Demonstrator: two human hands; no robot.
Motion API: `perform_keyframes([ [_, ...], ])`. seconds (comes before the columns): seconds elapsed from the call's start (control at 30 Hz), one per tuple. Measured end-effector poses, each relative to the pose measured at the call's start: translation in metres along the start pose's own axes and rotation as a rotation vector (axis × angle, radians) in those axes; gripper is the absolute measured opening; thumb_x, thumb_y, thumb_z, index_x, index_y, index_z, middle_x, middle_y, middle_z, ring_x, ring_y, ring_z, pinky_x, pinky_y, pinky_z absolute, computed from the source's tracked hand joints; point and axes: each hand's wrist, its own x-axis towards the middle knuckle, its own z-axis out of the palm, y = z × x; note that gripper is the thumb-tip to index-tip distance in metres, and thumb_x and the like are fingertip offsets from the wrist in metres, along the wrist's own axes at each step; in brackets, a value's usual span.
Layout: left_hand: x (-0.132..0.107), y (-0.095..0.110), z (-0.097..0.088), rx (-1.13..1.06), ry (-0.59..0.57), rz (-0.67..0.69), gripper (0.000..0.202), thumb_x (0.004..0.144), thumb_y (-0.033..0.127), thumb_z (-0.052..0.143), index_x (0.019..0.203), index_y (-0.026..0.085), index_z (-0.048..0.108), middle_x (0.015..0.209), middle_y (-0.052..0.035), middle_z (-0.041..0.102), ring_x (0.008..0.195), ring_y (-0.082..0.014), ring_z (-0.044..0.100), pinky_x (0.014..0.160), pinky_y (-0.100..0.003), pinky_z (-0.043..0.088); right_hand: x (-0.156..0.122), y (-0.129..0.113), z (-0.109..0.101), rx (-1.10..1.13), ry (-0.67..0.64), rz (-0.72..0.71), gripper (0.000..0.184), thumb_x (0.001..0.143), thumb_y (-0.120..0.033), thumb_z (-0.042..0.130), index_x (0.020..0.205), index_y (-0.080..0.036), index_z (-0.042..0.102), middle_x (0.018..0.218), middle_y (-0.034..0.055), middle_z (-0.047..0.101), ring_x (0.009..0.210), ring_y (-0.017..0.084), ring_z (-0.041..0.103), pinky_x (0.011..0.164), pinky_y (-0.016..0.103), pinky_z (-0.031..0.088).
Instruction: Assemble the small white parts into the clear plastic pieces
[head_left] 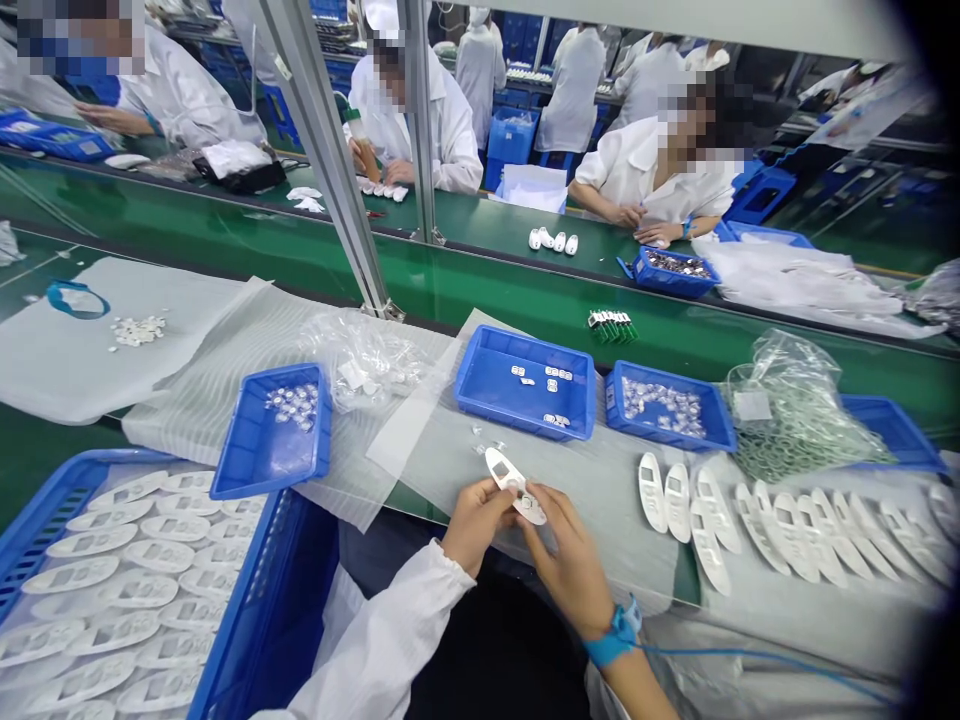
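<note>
Between my two hands is a white oval plastic housing point(501, 463) with a rectangular window, held tilted over the front edge of the bench. My left hand point(478, 518) grips its left side, the thumb lying on its face. Around its lower right end are the fingers of my right hand point(559, 535), pressed near the button openings. A blue wrist strap point(619, 634) with a cord circles my right wrist. Just beyond the housing stands a blue tray point(525, 385) with a few small white button pieces. Small clear bits point(484, 440) lie on the mat in front of it.
Left sits a blue bin point(217, 460) of clear parts, above a crate point(255, 560) of white housings. To the right are another bin point(667, 405), a bag of green rings point(802, 410) and rows of housings point(799, 535). Co-workers sit across the green conveyor point(480, 275).
</note>
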Motion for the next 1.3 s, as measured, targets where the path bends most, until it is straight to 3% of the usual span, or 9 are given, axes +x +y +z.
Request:
perform_keyframes([
  [0.27, 0.005, -0.006, 0.001, -0.024, 0.03, -0.019, 0.035, 0.074, 0.038, 0.08, 0.095, 0.01, 0.073, 0.092, -0.0113, 0.075, 0.084, -0.0222, 0.071, 0.082, -0.036, 0.056, 0.001, 0.01, -0.022, 0.03, -0.044, 0.06, 0.033, 0.099, -0.026, 0.05, 0.131, -0.024, 0.057, 0.12, 0.0116, 0.062, 0.111, 0.026, 0.062, 0.093, 0.043, 0.056],
  [0.4, 0.002, -0.009, 0.001, -0.011, 0.073, -0.019, 0.035, 0.071, 0.037, 0.082, 0.094, 0.013, 0.073, 0.095, -0.0092, 0.074, 0.088, -0.0214, 0.069, 0.082, -0.036, 0.057, -0.003, 0.014, -0.022, -0.09, -0.032, -0.008, 0.022, 0.098, -0.024, 0.053, 0.115, -0.024, 0.066, 0.105, 0.0095, 0.063, 0.095, 0.024, 0.065, 0.082, 0.039, 0.056],
  [0.63, 0.001, -0.017, 0.0, 0.033, 0.089, -0.015, 0.036, 0.069, 0.036, 0.083, 0.094, 0.013, 0.072, 0.095, -0.0089, 0.075, 0.092, -0.0232, 0.068, 0.079, -0.035, 0.057, -0.002, 0.014, -0.021, -0.356, -0.105, -0.068, 0.015, 0.097, -0.023, 0.053, 0.103, -0.021, 0.066, 0.092, 0.0077, 0.065, 0.086, 0.024, 0.06, 0.077, 0.04, 0.051],
  [0.87, 0.0, -0.018, 0.0, 0.034, 0.078, 0.007, 0.034, 0.071, 0.035, 0.081, 0.095, 0.012, 0.071, 0.095, -0.0095, 0.074, 0.088, -0.0219, 0.068, 0.077, -0.033, 0.056, -0.001, 0.009, -0.017, -0.214, -0.028, -0.058, 0.01, 0.097, -0.022, 0.054, 0.101, -0.02, 0.063, 0.091, 0.007, 0.066, 0.086, 0.022, 0.061, 0.076, 0.037, 0.051],
  [1.17, 0.0, -0.024, -0.003, 0.021, 0.072, -0.008, 0.037, 0.07, 0.039, 0.08, 0.094, 0.012, 0.07, 0.092, -0.0085, 0.073, 0.085, -0.0213, 0.069, 0.077, -0.032, 0.057, -0.001, 0.004, -0.007, -0.177, -0.001, 0.024, 0.02, 0.098, -0.031, 0.051, 0.099, -0.019, 0.067, 0.09, 0.0095, 0.065, 0.084, 0.024, 0.062, 0.076, 0.039, 0.053],
  [1.3, 0.0, -0.031, -0.003, 0.04, 0.157, 0.013, 0.032, 0.062, 0.033, 0.081, 0.085, 0.011, 0.073, 0.085, -0.008, 0.073, 0.079, -0.0218, 0.068, 0.074, -0.035, 0.057, -0.013, 0.024, -0.002, -0.164, -0.007, 0.027, 0.03, 0.093, -0.047, 0.053, 0.099, -0.025, 0.072, 0.092, 0.0119, 0.067, 0.079, 0.028, 0.065, 0.071, 0.044, 0.056],
])
